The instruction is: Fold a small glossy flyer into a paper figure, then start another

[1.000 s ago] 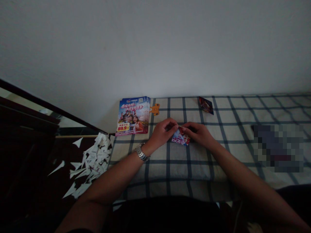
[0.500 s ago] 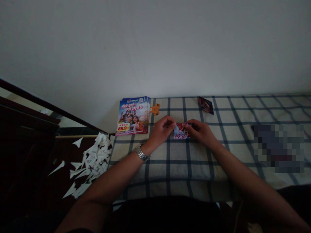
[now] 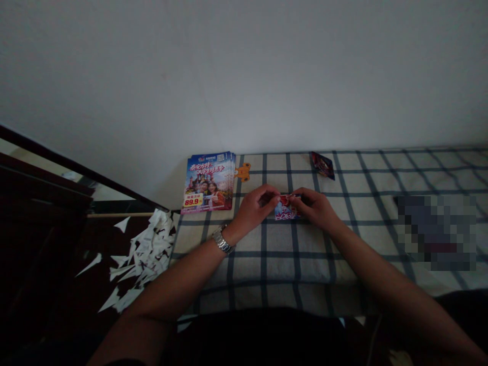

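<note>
Left hand (image 3: pixel 262 204) and right hand (image 3: pixel 314 207) pinch small printed paper (image 3: pixel 283 212) along far edge; advisable: align edges, press evenly, avoid skewing

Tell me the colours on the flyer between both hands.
Printed flyer: red, blue and white, best seen in the head view.

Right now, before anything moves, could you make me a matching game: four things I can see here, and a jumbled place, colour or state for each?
1. small printed paper
2. stack of flyers
3. wristwatch
4. white paper pieces

A. silver-coloured, worn
B. heaped left of the checked cloth
C. held between left hand and right hand
D. marked 89.9

Pairs: 1-C, 2-D, 3-A, 4-B
</note>
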{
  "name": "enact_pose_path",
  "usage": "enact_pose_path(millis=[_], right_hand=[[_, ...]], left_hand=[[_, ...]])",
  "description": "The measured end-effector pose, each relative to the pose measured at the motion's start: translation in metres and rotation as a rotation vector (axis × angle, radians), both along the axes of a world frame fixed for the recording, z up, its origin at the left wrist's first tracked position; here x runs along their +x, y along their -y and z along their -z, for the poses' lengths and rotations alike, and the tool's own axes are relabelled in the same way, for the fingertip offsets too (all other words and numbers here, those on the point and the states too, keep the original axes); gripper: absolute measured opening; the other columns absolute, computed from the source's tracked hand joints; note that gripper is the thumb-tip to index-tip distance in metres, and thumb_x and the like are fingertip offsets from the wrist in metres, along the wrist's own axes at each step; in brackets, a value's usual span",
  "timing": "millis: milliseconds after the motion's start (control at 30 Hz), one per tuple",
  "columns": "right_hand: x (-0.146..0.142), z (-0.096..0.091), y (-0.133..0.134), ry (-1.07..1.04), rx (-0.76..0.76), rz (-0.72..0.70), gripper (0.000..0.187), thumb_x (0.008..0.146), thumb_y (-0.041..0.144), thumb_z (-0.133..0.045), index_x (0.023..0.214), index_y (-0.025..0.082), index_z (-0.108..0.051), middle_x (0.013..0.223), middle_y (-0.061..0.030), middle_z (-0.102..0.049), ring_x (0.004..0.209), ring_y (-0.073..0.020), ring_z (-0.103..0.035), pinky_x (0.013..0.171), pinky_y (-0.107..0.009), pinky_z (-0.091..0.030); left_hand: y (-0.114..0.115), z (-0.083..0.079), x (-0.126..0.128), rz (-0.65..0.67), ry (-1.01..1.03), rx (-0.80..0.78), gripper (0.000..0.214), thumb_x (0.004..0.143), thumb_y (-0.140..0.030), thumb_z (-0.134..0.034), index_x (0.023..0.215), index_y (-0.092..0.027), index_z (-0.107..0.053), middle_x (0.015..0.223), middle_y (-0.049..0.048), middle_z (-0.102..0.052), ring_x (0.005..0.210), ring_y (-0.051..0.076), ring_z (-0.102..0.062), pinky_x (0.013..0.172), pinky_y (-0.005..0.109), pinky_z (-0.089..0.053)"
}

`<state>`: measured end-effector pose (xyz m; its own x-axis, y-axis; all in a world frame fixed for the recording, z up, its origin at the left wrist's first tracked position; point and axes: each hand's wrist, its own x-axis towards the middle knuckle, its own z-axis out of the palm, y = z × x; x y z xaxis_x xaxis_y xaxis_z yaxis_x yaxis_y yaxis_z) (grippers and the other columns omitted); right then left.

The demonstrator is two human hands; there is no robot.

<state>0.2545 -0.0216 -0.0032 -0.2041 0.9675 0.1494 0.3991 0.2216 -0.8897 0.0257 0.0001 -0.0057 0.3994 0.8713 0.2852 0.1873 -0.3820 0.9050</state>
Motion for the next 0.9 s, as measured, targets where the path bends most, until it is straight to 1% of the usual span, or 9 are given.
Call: enact_pose_path(millis=[100, 200, 367, 467, 533, 700, 900], right_hand=[[0.0004, 0.0026, 0.0002, -0.012, -0.009, -0.018, 0.036, 0.097, 0.056, -0.065, 0.098, 0.021, -0.073, 0.07, -0.0011, -0.068, 0.058, -0.0154, -0.057, 0.052, -0.028, -0.04], [0.0009, 0.0051, 0.0001, 0.009, -0.02, -0.034, 0.035, 0.097, 0.055, -0.064, 0.099, 0.021, -0.073, 0.069, -0.0009, -0.068, 0.057, -0.015, -0.057, 0.052, -0.028, -0.04], [0.0005, 0.0059, -0.0009, -0.016, -0.025, -0.022, 0.038, 0.095, 0.058, -0.066, 0.103, 0.022, -0.074, 0.08, -0.0041, -0.074, 0.067, -0.0182, -0.064, 0.06, -0.031, -0.049], [0.0, 0.0043, -0.0018, -0.091, -0.005, 0.015, 0.036, 0.094, 0.058, -0.068, 0.1, 0.023, -0.074, 0.088, -0.0052, -0.076, 0.076, -0.0204, -0.068, 0.069, -0.034, -0.056], [-0.0001, 0.0032, -0.0025, -0.133, 0.006, 0.042, 0.035, 0.093, 0.058, -0.069, 0.097, 0.023, -0.073, 0.088, -0.0049, -0.076, 0.079, -0.021, -0.069, 0.073, -0.035, -0.058], [0.0, 0.0018, -0.0031, -0.181, -0.009, 0.039, 0.036, 0.092, 0.059, -0.07, 0.093, 0.023, -0.071, 0.084, -0.004, -0.073, 0.076, -0.0208, -0.067, 0.072, -0.035, -0.057], [0.0, -0.0006, -0.0022, -0.206, -0.026, 0.025, 0.033, 0.094, 0.057, -0.07, 0.091, 0.023, -0.071, 0.08, -0.0026, -0.07, 0.075, -0.0194, -0.065, 0.071, -0.033, -0.054]], left_hand=[[0.0001, 0.0016, 0.001, 0.014, -0.031, 0.011, 0.024, 0.101, -0.045, -0.065, 0.11, -0.023, -0.07, 0.102, 0.0037, -0.075, 0.089, 0.016, -0.072, 0.082, 0.03, -0.058], [0.0003, 0.0031, 0.0011, 0.029, -0.04, 0.014, 0.022, 0.101, -0.043, -0.065, 0.11, -0.024, -0.072, 0.102, 0.0031, -0.076, 0.089, 0.016, -0.072, 0.08, 0.03, -0.058], [-0.0008, 0.0055, -0.0007, 0.0, -0.025, 0.017, 0.02, 0.101, -0.042, -0.066, 0.108, -0.024, -0.073, 0.1, 0.0028, -0.077, 0.089, 0.016, -0.072, 0.081, 0.03, -0.057], [-0.0022, 0.0054, -0.0017, -0.027, -0.01, 0.022, 0.023, 0.1, -0.045, -0.066, 0.107, -0.023, -0.073, 0.103, 0.004, -0.077, 0.092, 0.017, -0.073, 0.083, 0.031, -0.058], [-0.0027, 0.0043, -0.0022, -0.034, -0.018, 0.025, 0.025, 0.1, -0.046, -0.067, 0.106, -0.023, -0.073, 0.102, 0.0044, -0.077, 0.092, 0.017, -0.073, 0.083, 0.032, -0.058], [-0.0013, 0.0013, -0.0023, -0.046, -0.041, 0.039, 0.023, 0.1, -0.044, -0.067, 0.105, -0.023, -0.074, 0.101, 0.0033, -0.077, 0.09, 0.017, -0.072, 0.082, 0.031, -0.057], [-0.0001, 0.0013, -0.0024, -0.032, -0.054, 0.04, 0.021, 0.101, -0.042, -0.066, 0.106, -0.023, -0.074, 0.103, 0.0037, -0.077, 0.092, 0.017, -0.073, 0.083, 0.031, -0.057]])
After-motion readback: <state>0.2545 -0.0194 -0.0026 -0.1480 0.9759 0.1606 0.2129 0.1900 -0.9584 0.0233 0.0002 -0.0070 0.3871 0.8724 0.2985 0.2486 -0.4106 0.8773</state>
